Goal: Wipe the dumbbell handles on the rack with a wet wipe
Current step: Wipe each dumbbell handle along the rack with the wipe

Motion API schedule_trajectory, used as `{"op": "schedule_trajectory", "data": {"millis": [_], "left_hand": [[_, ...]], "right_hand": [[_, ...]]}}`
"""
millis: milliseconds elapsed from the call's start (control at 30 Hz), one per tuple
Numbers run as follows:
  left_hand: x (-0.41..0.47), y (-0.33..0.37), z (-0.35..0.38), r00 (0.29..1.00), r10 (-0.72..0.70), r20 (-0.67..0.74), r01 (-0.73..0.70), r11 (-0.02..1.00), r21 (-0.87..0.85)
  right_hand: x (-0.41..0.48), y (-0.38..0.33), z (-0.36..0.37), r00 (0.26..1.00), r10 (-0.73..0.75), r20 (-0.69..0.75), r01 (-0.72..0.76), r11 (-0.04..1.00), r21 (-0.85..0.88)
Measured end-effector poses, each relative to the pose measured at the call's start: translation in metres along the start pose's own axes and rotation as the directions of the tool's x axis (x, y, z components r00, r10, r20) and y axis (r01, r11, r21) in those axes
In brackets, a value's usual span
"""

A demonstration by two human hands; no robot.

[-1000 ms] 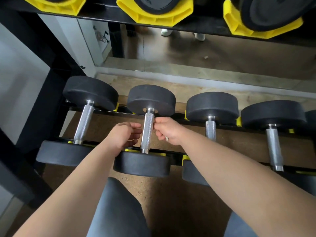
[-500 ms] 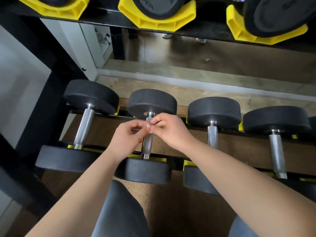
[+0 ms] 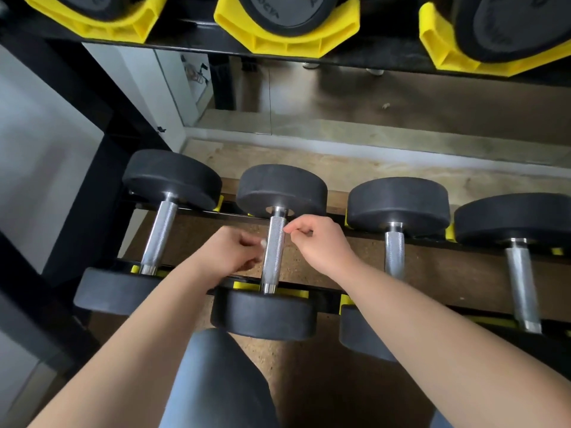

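Several black dumbbells with knurled steel handles lie across the lower rack rails (image 3: 355, 296). My hands flank the handle (image 3: 273, 254) of the second dumbbell from the left (image 3: 281, 189). My left hand (image 3: 230, 253), slightly blurred, pinches a small white wet wipe (image 3: 263, 243) at its fingertips, right beside the handle's left side. My right hand (image 3: 318, 240) sits on the handle's right side with fingers curled; its thumb and forefinger tips meet at the handle's upper edge, and no wipe shows in them.
The leftmost dumbbell handle (image 3: 159, 239) and two more handles (image 3: 394, 253) (image 3: 522, 285) lie on either side. Yellow cradles (image 3: 287, 41) holding bigger weights overhang from the upper shelf. A black rack post (image 3: 92, 180) stands at the left. My knee (image 3: 219, 381) is below.
The wipe was in my right hand, the hands met in front of the handle, and now my left hand holds it. The hands have parted to either side of the handle.
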State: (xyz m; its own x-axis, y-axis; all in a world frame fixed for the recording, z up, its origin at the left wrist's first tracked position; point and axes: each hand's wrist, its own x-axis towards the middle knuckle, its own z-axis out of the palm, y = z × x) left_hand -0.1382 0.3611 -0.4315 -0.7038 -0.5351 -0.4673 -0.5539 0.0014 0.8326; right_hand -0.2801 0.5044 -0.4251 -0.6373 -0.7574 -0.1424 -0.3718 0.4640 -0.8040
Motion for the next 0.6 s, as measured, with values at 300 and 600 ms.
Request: {"op": "schedule_trajectory", "data": {"millis": [300,600], "left_hand": [[0.016,0.015,0.006,0.994,-0.023,-0.107,-0.02,0.923,-0.384],[-0.024,0.008,-0.007,0.97,0.148,0.193,-0.203,0.929,0.309]], "right_hand": [[0.003,-0.005,0.006,0.999,0.024,0.03,-0.023,0.999,-0.044],[0.004,-0.005,0.009,0.997,0.045,0.069,-0.042,0.998,-0.055]]}}
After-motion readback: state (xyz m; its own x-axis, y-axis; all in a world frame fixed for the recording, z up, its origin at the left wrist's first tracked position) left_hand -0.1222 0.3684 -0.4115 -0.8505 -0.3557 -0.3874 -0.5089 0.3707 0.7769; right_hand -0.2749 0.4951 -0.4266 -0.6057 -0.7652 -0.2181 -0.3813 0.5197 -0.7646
